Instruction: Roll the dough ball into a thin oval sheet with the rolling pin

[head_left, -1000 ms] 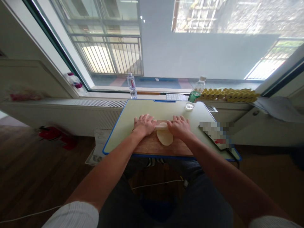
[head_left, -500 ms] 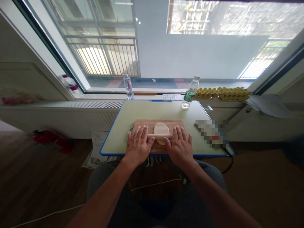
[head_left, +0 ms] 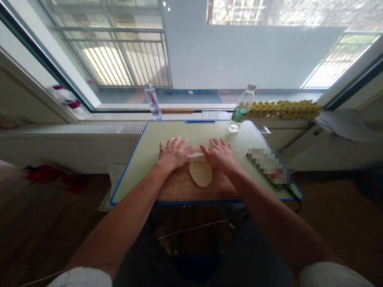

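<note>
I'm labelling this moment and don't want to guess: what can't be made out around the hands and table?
All in the head view:
- Rolling pin's ends: under the left hand and right hand.
- Part of the dough: under the rolling pin.
- Board's far corners: behind the hands.
- Green label's wording: too small.
- Tablet-shaped object's details: pixelated.
- Sleeves: cut by the bottom edge.

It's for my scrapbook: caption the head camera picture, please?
Left hand and right hand on a rolling pin, flat dough on a wooden board.
</note>
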`<move>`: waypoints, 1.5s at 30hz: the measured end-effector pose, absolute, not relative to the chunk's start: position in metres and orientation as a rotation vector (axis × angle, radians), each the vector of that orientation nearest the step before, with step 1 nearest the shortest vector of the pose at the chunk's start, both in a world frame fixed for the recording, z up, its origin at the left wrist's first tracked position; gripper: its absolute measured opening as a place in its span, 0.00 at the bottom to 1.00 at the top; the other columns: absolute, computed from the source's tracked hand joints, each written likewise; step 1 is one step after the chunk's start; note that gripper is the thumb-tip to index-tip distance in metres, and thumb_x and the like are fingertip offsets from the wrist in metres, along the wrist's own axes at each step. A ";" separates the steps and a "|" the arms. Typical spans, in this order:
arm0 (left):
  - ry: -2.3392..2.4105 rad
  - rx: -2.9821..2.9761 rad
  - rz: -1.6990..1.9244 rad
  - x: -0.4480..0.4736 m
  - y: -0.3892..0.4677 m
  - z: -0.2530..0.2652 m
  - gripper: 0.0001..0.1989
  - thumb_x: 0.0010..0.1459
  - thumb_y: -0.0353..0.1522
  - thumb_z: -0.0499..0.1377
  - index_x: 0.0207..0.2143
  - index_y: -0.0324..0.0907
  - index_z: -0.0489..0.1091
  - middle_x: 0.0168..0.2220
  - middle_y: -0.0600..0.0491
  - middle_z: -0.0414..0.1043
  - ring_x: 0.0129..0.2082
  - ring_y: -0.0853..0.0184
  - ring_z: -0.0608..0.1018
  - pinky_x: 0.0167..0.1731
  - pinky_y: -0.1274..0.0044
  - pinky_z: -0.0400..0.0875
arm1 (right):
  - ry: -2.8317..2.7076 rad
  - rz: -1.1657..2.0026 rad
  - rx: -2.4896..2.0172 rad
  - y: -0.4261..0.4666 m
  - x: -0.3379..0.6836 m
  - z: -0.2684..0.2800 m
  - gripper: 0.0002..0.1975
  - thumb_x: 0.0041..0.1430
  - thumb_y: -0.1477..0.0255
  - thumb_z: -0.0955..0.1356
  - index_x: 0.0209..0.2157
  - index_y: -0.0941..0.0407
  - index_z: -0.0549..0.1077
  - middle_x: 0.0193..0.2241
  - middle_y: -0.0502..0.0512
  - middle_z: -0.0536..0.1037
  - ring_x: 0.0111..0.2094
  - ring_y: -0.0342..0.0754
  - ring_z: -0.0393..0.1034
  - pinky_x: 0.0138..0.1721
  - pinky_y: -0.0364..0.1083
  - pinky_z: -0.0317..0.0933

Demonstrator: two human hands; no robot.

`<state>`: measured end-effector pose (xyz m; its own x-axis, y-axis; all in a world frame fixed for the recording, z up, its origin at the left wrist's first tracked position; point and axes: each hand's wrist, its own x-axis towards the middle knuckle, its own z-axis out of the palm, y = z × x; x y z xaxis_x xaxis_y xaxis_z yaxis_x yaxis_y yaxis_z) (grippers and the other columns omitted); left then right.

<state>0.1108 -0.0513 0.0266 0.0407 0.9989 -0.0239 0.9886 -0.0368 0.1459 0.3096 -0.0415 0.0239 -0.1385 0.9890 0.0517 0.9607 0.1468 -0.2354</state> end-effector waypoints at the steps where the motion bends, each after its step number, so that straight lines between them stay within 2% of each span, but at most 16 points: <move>1: 2.075 2.171 0.116 0.110 -0.043 0.027 0.36 0.75 0.54 0.38 0.76 0.53 0.61 0.80 0.48 0.53 0.78 0.49 0.56 0.74 0.43 0.46 | -2.225 0.256 -1.928 -0.034 0.310 0.025 0.39 0.77 0.48 0.53 0.73 0.60 0.65 0.74 0.67 0.65 0.74 0.67 0.54 0.72 0.69 0.47; 5: 2.029 2.156 0.062 0.108 -0.024 0.027 0.35 0.75 0.53 0.38 0.76 0.53 0.60 0.80 0.48 0.52 0.79 0.50 0.56 0.74 0.42 0.47 | -2.240 0.354 -1.929 -0.017 0.310 0.027 0.38 0.76 0.50 0.53 0.73 0.60 0.66 0.74 0.67 0.65 0.73 0.67 0.55 0.71 0.69 0.50; 8: 2.026 2.171 0.046 0.108 -0.028 0.027 0.35 0.76 0.53 0.39 0.76 0.54 0.60 0.80 0.49 0.53 0.78 0.51 0.57 0.74 0.45 0.49 | -2.266 0.303 -1.923 -0.023 0.310 0.025 0.37 0.77 0.50 0.54 0.73 0.59 0.65 0.74 0.66 0.64 0.74 0.67 0.54 0.72 0.69 0.48; 13: 2.069 2.262 0.114 0.110 -0.078 0.023 0.33 0.76 0.51 0.39 0.74 0.54 0.64 0.78 0.51 0.57 0.78 0.51 0.59 0.75 0.48 0.50 | -2.288 0.131 -1.878 -0.075 0.311 0.019 0.37 0.78 0.52 0.51 0.75 0.59 0.63 0.75 0.64 0.64 0.76 0.67 0.50 0.74 0.69 0.43; 15: 2.064 2.288 0.133 0.109 -0.105 0.021 0.31 0.76 0.50 0.41 0.75 0.57 0.62 0.78 0.53 0.57 0.78 0.52 0.58 0.76 0.50 0.51 | -2.316 0.121 -1.863 -0.103 0.313 0.016 0.36 0.78 0.52 0.51 0.74 0.57 0.65 0.75 0.62 0.64 0.77 0.65 0.50 0.75 0.67 0.43; 19: 2.000 2.300 0.134 0.107 -0.136 0.019 0.33 0.76 0.50 0.44 0.78 0.55 0.57 0.78 0.55 0.57 0.79 0.52 0.57 0.76 0.52 0.53 | -2.318 0.123 -1.891 -0.135 0.315 0.013 0.37 0.77 0.52 0.52 0.77 0.57 0.61 0.77 0.59 0.59 0.78 0.63 0.48 0.76 0.67 0.42; 23: 1.993 2.322 0.115 0.109 -0.115 0.023 0.33 0.77 0.50 0.39 0.77 0.52 0.60 0.78 0.53 0.56 0.79 0.54 0.57 0.76 0.51 0.50 | -2.287 0.069 -1.857 -0.113 0.312 0.014 0.36 0.78 0.52 0.53 0.74 0.57 0.65 0.75 0.62 0.63 0.76 0.67 0.51 0.75 0.70 0.44; 26: 2.005 2.261 0.065 0.110 -0.075 0.028 0.35 0.77 0.52 0.35 0.76 0.55 0.61 0.79 0.52 0.55 0.79 0.53 0.58 0.75 0.48 0.50 | -2.273 0.051 -1.860 -0.073 0.308 0.018 0.37 0.78 0.51 0.52 0.73 0.60 0.66 0.74 0.64 0.66 0.75 0.68 0.52 0.74 0.71 0.45; 32: 1.957 2.154 0.016 0.110 -0.014 0.031 0.36 0.75 0.54 0.36 0.78 0.55 0.56 0.81 0.49 0.48 0.80 0.52 0.54 0.75 0.46 0.48 | -2.256 0.289 -1.973 -0.010 0.305 0.032 0.37 0.77 0.51 0.54 0.74 0.59 0.64 0.76 0.65 0.62 0.74 0.66 0.54 0.72 0.69 0.49; 36: 1.943 2.121 0.025 0.111 -0.025 0.031 0.36 0.76 0.53 0.37 0.78 0.53 0.56 0.81 0.49 0.47 0.80 0.51 0.53 0.75 0.45 0.47 | -2.288 0.284 -2.005 -0.014 0.305 0.032 0.35 0.77 0.51 0.53 0.72 0.57 0.66 0.75 0.66 0.62 0.74 0.65 0.54 0.72 0.68 0.50; 39: 1.949 2.178 0.051 0.114 -0.056 0.029 0.36 0.76 0.52 0.35 0.77 0.52 0.59 0.80 0.48 0.50 0.79 0.50 0.55 0.75 0.46 0.49 | -2.348 0.174 -1.976 -0.040 0.307 0.028 0.34 0.78 0.54 0.53 0.72 0.58 0.66 0.75 0.65 0.64 0.74 0.66 0.54 0.72 0.71 0.50; 45: 1.997 2.298 0.143 0.118 -0.091 0.025 0.32 0.78 0.51 0.38 0.74 0.57 0.64 0.79 0.51 0.56 0.78 0.51 0.59 0.74 0.47 0.51 | -2.350 0.044 -1.911 -0.073 0.310 0.021 0.34 0.79 0.57 0.51 0.74 0.59 0.63 0.74 0.63 0.66 0.74 0.67 0.54 0.72 0.70 0.49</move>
<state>0.1177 -0.0910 0.0251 0.1390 0.9903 0.0093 0.9814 -0.1390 0.1321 0.3099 -0.0732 0.0209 -0.2004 0.9773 0.0687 0.9740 0.2063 -0.0934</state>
